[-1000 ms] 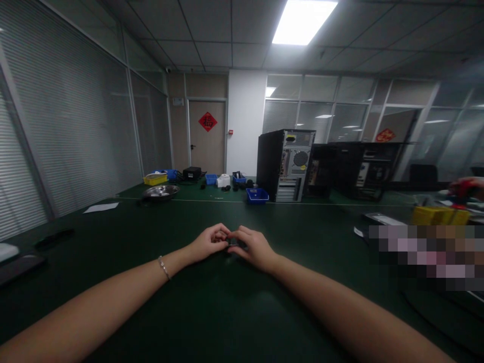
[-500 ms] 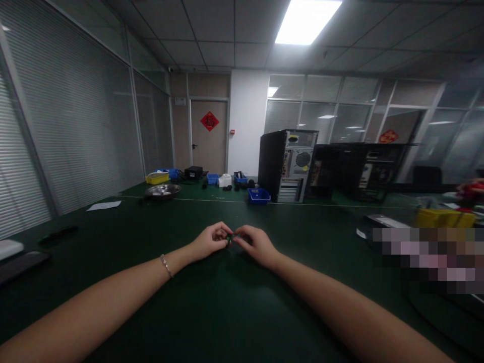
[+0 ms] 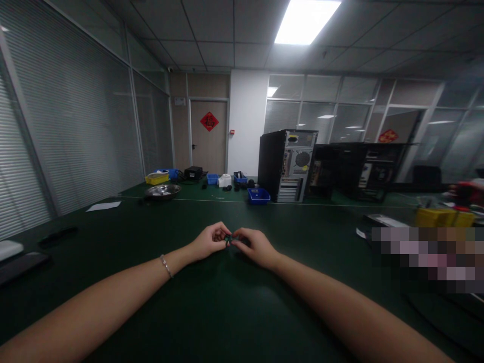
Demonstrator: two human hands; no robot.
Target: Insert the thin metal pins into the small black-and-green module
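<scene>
A small dark green object is between my fingertips, over the middle of the dark green table. My left hand, with a bracelet at its wrist, pinches it from the left. From the right, my right hand is closed in a pinch, its thumb and forefinger tips touching or very near the same object. The fingers partly cover it, and its exact shape is too small to make out.
Farther back stand a metal bowl, a blue tray and a black computer case. A white paper lies at the left. Yellow bins are at the right, near a blurred, pixelated area.
My right fingertips have shifted very slightly left, and a little more of the green object shows between the hands. Both hands otherwise keep their place.
</scene>
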